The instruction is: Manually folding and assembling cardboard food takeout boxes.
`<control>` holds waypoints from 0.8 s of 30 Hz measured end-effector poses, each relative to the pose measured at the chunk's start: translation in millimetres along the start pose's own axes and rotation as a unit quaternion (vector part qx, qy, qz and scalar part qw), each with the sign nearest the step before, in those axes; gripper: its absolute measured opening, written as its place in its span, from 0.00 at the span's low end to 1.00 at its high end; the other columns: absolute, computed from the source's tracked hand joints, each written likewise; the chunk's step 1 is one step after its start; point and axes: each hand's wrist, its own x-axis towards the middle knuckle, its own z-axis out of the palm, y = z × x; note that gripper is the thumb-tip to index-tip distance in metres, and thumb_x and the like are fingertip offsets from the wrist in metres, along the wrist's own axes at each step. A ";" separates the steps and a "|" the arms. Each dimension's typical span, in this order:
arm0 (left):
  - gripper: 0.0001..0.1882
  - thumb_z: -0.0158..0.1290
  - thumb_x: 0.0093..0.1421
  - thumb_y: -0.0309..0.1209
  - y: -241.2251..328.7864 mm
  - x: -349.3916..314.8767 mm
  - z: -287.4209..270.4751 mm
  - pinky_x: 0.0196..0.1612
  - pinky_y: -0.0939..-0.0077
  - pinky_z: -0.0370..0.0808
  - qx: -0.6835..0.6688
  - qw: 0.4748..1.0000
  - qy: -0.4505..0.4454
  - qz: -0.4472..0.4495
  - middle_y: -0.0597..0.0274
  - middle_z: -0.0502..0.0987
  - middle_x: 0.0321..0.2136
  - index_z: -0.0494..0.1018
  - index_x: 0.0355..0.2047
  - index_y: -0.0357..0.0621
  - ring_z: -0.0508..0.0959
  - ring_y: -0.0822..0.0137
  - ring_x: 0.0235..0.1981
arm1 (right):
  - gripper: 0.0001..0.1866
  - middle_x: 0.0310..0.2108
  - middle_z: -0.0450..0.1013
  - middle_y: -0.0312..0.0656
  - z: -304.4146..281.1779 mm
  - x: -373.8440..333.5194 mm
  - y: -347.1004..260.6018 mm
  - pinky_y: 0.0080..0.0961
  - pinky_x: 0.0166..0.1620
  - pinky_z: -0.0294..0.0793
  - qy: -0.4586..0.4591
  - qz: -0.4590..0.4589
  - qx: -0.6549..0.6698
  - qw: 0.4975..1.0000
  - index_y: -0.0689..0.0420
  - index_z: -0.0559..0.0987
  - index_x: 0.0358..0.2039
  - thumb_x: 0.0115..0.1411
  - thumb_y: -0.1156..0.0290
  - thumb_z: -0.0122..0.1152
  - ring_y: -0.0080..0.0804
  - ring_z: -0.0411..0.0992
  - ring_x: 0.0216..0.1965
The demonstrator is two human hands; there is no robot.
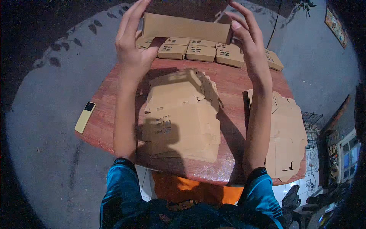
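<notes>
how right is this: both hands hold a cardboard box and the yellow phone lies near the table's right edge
Wrong side: the head view shows the yellow phone near the left edge of the table. The left hand and right hand hold a cardboard box.

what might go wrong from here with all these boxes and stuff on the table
The yellow phone lies right at the left edge of the table, so a bump might knock it off.
The cardboard box between the left hand and right hand appears close to the folded boxes, and could jostle them.
The right-hand flat cardboard stack reaches the table's edge; sheets may slide off.
</notes>
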 end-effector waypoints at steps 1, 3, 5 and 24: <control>0.45 0.64 0.43 0.14 0.4 0.1 0.1 0.60 0.68 0.72 0.001 1.000 0.001 0.001 0.59 0.69 0.59 0.64 0.63 0.48 0.69 0.63 0.60 | 0.29 0.58 0.64 0.55 2.4 1.5 0.1 0.28 0.42 0.75 0.012 -0.029 -0.029 0.999 0.54 0.62 0.64 0.65 0.59 0.53 0.35 0.74 0.45; 0.43 0.65 0.44 0.16 1.5 0.0 0.1 0.61 0.70 0.70 -0.067 0.996 -0.003 -0.053 0.60 0.70 0.58 0.65 0.62 0.46 0.71 0.64 0.58 | 0.28 0.58 0.65 0.53 7.5 2.9 -0.1 0.29 0.45 0.74 0.044 -0.091 -0.025 0.995 0.57 0.65 0.60 0.65 0.57 0.56 0.34 0.73 0.46; 0.41 0.66 0.44 0.16 2.5 -0.2 -0.5 0.61 0.70 0.70 -0.086 0.995 0.006 -0.051 0.60 0.70 0.58 0.66 0.61 0.45 0.71 0.65 0.58 | 0.28 0.58 0.65 0.52 11.3 2.2 -1.6 0.29 0.47 0.73 0.061 -0.126 0.008 0.990 0.59 0.66 0.57 0.65 0.55 0.58 0.34 0.72 0.48; 0.34 0.52 0.53 0.09 -2.9 1.1 -10.3 0.57 0.69 0.75 -0.243 0.955 0.079 -0.153 0.57 0.68 0.57 0.63 0.61 0.40 0.70 0.64 0.57 | 0.40 0.61 0.64 0.44 20.7 5.6 5.0 0.31 0.52 0.78 0.023 -0.346 -0.038 0.937 0.53 0.68 0.62 0.48 0.70 0.74 0.35 0.70 0.56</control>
